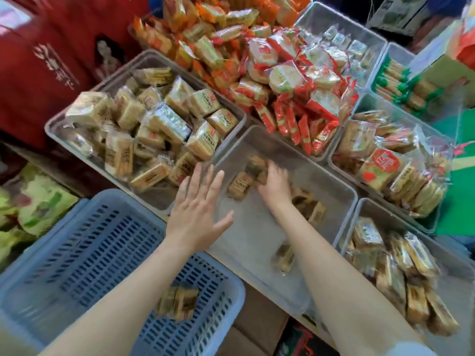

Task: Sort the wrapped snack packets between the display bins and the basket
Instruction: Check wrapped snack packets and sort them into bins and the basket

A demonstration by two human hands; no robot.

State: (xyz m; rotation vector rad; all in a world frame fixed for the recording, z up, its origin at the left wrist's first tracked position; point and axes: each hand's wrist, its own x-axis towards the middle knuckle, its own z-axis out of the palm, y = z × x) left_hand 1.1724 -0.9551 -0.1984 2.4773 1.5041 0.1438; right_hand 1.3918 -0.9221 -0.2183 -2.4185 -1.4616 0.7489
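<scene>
In the head view, the middle bin is being nearly emptied: few packets are remaining, lying at mixed angles. A small pile is lying in the blue basket. The left hand is being held flat with fingers spread, holding nothing; the right hand is reaching onto packets, its grip too blurred to be judged.

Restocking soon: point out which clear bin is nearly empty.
The centre bin that the right hand reaches into: only a few packets, its floor mostly bare. Neighbouring bins are piled full.

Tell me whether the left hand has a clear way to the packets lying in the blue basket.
Probably yes: the left hand hovers open and empty beside the blue basket, and nothing covers its packets.
</scene>
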